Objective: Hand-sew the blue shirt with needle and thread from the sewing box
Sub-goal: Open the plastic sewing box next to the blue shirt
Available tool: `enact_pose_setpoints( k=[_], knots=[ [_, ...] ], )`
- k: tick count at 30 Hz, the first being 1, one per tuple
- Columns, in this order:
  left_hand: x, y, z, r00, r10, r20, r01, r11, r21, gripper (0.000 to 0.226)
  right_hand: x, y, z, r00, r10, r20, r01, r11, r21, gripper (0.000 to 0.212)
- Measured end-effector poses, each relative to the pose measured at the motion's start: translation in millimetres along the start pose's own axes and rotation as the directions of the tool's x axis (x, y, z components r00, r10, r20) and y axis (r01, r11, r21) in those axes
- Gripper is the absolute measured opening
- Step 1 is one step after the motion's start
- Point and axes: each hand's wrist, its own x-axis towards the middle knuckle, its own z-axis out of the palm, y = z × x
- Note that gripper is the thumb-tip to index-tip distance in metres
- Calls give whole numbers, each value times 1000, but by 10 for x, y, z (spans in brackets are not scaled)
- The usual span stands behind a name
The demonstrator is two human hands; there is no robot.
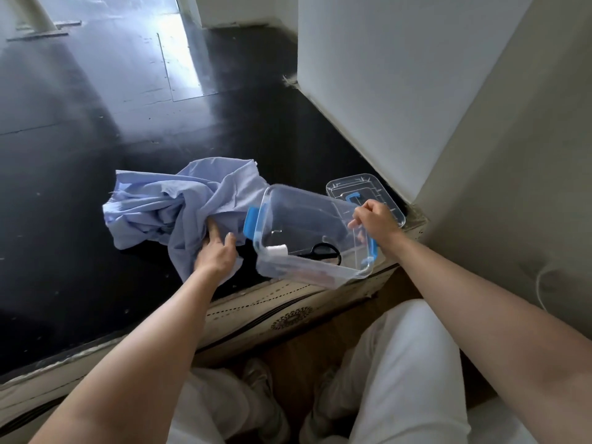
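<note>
Head view: crumpled shirt (160, 206) is laid on dark surface (80, 251), with its near fold gripped by left hand (214, 251). Box (288, 203) is held tilted just beside the shirt, rim clamped by right hand (374, 219). Scissors (323, 253) are seen inside. Lid (371, 187) is behind box.

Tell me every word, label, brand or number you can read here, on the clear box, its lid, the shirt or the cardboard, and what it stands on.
No text here can be read.
clear sewing box and its lid: no label or brand shows.
blue shirt: no tag or print visible.
cardboard: only dotted lines and a round emblem, with no legible letters.
</note>
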Motion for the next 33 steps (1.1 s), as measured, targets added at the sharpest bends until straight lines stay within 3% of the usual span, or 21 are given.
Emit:
enact_pose_setpoints(
  k=[5, 9, 14, 17, 20, 22, 24, 26, 28, 30, 33],
  knots=[
    [-28, -7, -62, 998, -57, 5, 56, 997, 45, 72, 29, -24, -133, 976, 120, -181, -98, 988, 123, 6],
    [-89, 61, -41, 999, -32, -12, 33, 998, 55, 72, 49, -41, -40, 945, 156, -287, -136, 987, 87, 7],
    [-189, 49, -120, 1000, 3, -27, 0, 994, 110, 68, 71, -21, 282, 933, 312, -181, -238, 910, 340, 9],
    [-242, 27, -191, 996, 60, -73, -47, 985, 169, 47, 100, -73, 484, 934, 355, -38, -309, 858, 411, 19],
    [-288, 30, -261, 960, 109, -259, -50, 974, 223, 29, 98, -114, 584, 961, 253, -109, -246, 966, 78, 45],
    [-297, 38, -305, 923, 130, -361, -31, 963, 267, 23, 74, -160, 584, 982, -44, -185, 3, 977, -214, 62],
    [-266, 37, -324, 941, 170, -294, -74, 948, 310, 19, 64, -209, 608, 955, -291, -52, 242, 873, -424, 59],
    [-225, 22, -304, 976, 183, -117, -127, 917, 379, 30, 56, -243, 638, 953, -236, 188, 302, 743, -598, 39],
    [-189, 5, -265, 993, 121, 4, -111, 896, 431, 48, 27, -236, 656, 949, -80, 305, 279, 663, -694, 33],
    [-173, 10, -236, 996, 73, -50, -44, 898, 437, 54, 16, -232, 644, 949, -76, 306, 277, 661, -697, 39],
    [-161, 129, -238, 944, 165, -284, -49, 925, 377, 41, 64, -251, 589, 943, -52, 328, 284, 636, -717, 41]
  ],
)
